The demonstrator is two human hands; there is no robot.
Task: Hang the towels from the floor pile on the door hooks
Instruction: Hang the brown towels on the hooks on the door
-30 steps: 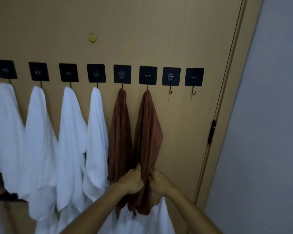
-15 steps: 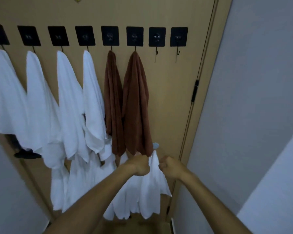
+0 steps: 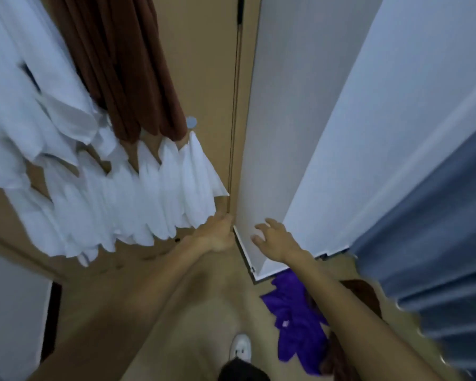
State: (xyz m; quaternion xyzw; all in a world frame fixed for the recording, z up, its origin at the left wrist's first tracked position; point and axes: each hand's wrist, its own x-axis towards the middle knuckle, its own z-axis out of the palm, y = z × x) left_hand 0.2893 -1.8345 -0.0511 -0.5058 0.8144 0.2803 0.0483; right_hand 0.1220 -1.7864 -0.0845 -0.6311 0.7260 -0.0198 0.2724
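Observation:
A purple towel (image 3: 297, 323) lies crumpled on the floor at the lower right, with a brown towel (image 3: 360, 295) partly under it and behind my right arm. My right hand (image 3: 272, 237) reaches downward above them with spread fingers, holding nothing. My left hand (image 3: 217, 232) hangs lower left of it, fingers loosely curled and empty, near the door's edge. Two brown towels (image 3: 121, 67) and several white towels (image 3: 138, 196) hang on the tan door (image 3: 204, 64). The hooks are out of view.
A white wall corner (image 3: 300, 133) with its skirting juts between door and floor pile. A grey-blue curtain (image 3: 434, 243) hangs at the right. My white shoe (image 3: 241, 350) stands on the beige floor (image 3: 198, 312) below.
My view has swung down from the hooks to the floor. Both hands have let go of the hung brown towel and dropped; my right hand has opened over the floor pile.

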